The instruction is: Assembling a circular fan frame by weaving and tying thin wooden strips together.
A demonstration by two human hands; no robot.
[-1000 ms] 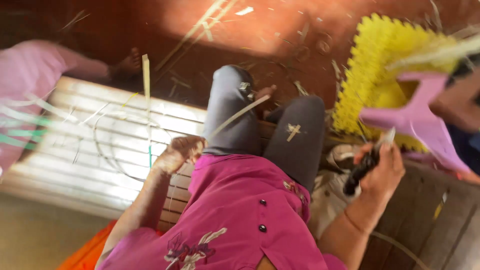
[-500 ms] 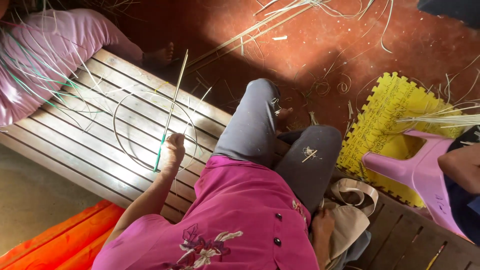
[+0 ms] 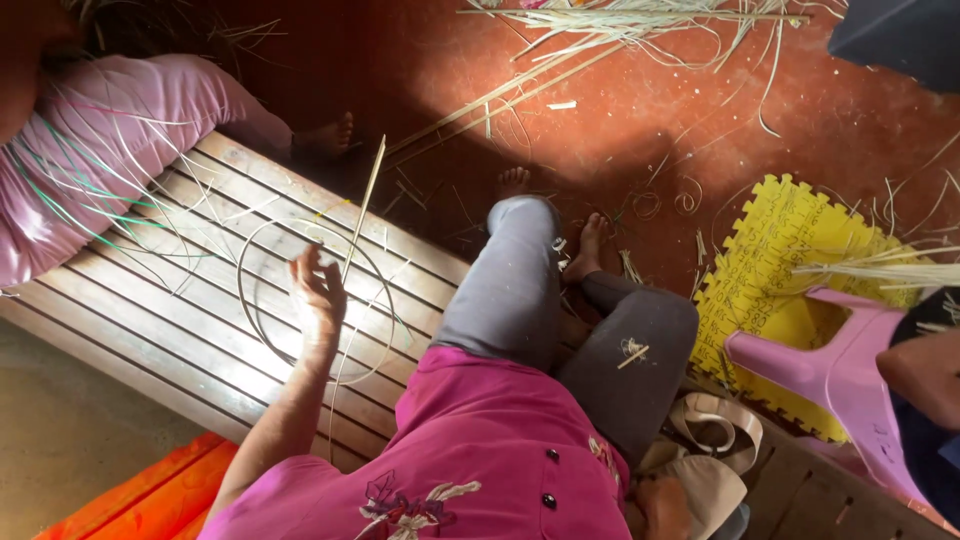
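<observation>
Reed strip (image 3: 362, 205) upright, slightly tilted

Bare bench slats (image 3: 130, 330) lie free; looped strips (image 3: 262, 250) crowd the middle.

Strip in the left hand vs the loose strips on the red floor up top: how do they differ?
The held strip is single, standing nearly upright, coiling into loops over the wooden bench, pinched by the left hand. The floor strips lie flat, many, scattered, untouched. Both are thin, pale and dry.
</observation>
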